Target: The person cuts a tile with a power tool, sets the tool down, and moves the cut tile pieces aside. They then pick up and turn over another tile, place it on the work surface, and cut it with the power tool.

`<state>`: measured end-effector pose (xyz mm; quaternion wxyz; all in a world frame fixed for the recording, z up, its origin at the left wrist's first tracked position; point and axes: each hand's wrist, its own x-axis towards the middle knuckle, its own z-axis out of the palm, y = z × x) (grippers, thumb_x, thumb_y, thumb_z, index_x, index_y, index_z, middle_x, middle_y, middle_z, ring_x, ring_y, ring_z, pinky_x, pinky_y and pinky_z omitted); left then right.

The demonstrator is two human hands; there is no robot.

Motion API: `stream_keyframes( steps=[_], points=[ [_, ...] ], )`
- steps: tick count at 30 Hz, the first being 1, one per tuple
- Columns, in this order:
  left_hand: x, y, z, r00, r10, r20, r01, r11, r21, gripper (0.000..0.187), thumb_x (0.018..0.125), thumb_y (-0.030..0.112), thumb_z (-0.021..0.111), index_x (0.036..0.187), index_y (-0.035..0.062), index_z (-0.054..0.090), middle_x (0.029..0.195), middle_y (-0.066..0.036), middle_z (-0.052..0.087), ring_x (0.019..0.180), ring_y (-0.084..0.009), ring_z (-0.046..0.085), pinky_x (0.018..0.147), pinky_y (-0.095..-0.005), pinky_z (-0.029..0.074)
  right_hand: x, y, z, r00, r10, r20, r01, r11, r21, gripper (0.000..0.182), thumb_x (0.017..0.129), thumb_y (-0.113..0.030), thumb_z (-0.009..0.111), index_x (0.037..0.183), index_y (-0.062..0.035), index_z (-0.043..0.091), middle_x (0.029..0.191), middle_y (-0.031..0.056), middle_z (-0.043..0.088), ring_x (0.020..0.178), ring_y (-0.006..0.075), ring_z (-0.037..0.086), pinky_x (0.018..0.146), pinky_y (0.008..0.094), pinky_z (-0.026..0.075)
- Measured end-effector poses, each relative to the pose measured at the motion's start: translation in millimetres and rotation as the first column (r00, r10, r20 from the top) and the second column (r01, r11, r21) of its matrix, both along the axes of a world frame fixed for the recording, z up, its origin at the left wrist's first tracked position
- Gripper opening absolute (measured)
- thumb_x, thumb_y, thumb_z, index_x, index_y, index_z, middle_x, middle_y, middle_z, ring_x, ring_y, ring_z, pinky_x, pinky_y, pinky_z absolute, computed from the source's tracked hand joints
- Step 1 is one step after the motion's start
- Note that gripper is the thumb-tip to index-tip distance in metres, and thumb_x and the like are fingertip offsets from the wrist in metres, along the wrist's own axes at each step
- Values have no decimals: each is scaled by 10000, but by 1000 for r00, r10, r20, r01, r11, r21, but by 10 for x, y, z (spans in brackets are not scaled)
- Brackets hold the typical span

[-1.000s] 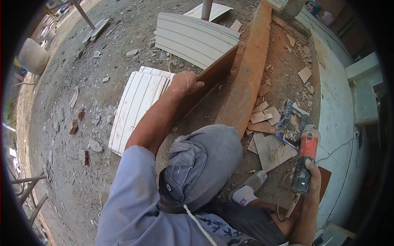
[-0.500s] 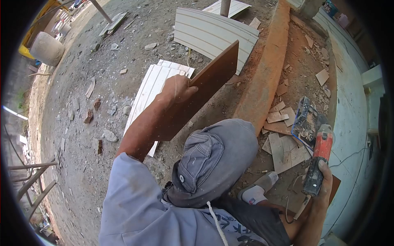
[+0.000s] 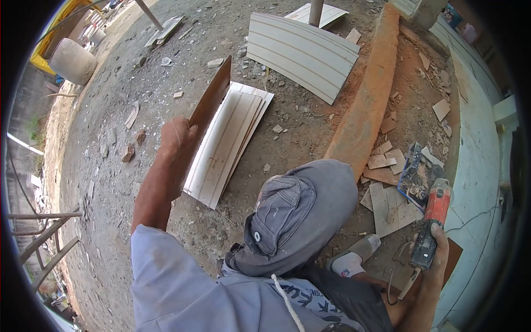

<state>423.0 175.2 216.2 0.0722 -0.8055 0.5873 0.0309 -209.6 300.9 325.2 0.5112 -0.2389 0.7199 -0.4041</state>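
Note:
My left hand [image 3: 178, 134] is closed on the edge of a thin brown tile [image 3: 212, 102], held tilted on its edge. The tile overlaps the left side of a stack of pale, striped tiles [image 3: 229, 146] on the ground. Over at the right, my right hand [image 3: 438, 252] grips the dark body of a red and black angle grinder [image 3: 437, 213], with its head pointing away from me. Just beyond the grinder lies a blue-edged tray [image 3: 416, 174] with dusty items in it. Below my cap, a foot in a sock and sandal [image 3: 357, 254] shows.
Larger pale striped panels [image 3: 301, 55] lean by a post [image 3: 316, 14]. A long orange-brown beam [image 3: 365, 105] runs along the ground, with broken tile pieces [image 3: 390, 207] beside it. A pale tiled floor [image 3: 470, 160] borders the right. Metal bars [image 3: 47, 235] stand at left, a grey barrel [image 3: 72, 62] behind.
My left hand has carried the brown tile leftward, from the right of the pale stack to its left side, turning it more edge-on. The right hand still holds the grinder in about the same place.

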Motion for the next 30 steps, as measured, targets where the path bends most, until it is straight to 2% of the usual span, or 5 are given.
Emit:
stream_keyframes(
  steps=[10, 15, 19, 25, 30],
  points=[
    [-26, 104, -595, 997, 9, 80, -9, 1000, -3, 304, 869, 355, 626, 868, 73, 738, 830, -190, 709, 795, -382, 698, 747, -493, 551, -35, 9, 8, 999, -45, 3, 45, 999, 25, 416, 870, -361, 648, 1046, -12, 506, 730, 131, 643, 503, 208, 643, 448, 302, 554],
    [-341, 169, -1077, 991, -132, -21, 127, 978, -167, 278, 835, 216, 605, 1048, 43, 649, 969, -175, 702, 907, -354, 692, 814, -462, 535, -64, 32, -1, 999, -38, -7, 38, 999, 14, 420, 866, -359, 653, 1058, -21, 493, 742, 140, 644, 509, 216, 647, 449, 313, 557],
    [-789, 274, -1640, 983, -71, -170, 59, 996, -73, 553, 829, 161, 565, 1333, -51, 481, 1280, -234, 593, 1153, -355, 605, 943, -445, 495, -48, 98, -41, 999, -43, -12, 43, 999, 34, 414, 864, -350, 654, 1064, -24, 496, 746, 144, 646, 518, 220, 652, 457, 318, 562],
    [-908, 266, -2168, 998, -24, -57, 24, 1000, -1, 749, 915, 334, 593, 1509, 5, 277, 1561, -222, 297, 1446, -369, 292, 1138, -629, 191, 161, 162, -106, 985, -153, 83, 152, 988, 17, 388, 867, -348, 633, 1062, -31, 525, 766, 154, 665, 558, 248, 674, 479, 346, 580],
    [-771, 69, -2423, 981, 177, -82, -171, 982, 77, 777, 925, 457, 575, 1537, 96, 261, 1578, -178, 286, 1483, -370, 198, 1153, -637, 128, 299, 185, -228, 966, -216, 144, 221, 975, -22, 375, 876, -341, 633, 1044, -20, 536, 773, 158, 668, 571, 259, 682, 487, 365, 591]
  ],
)
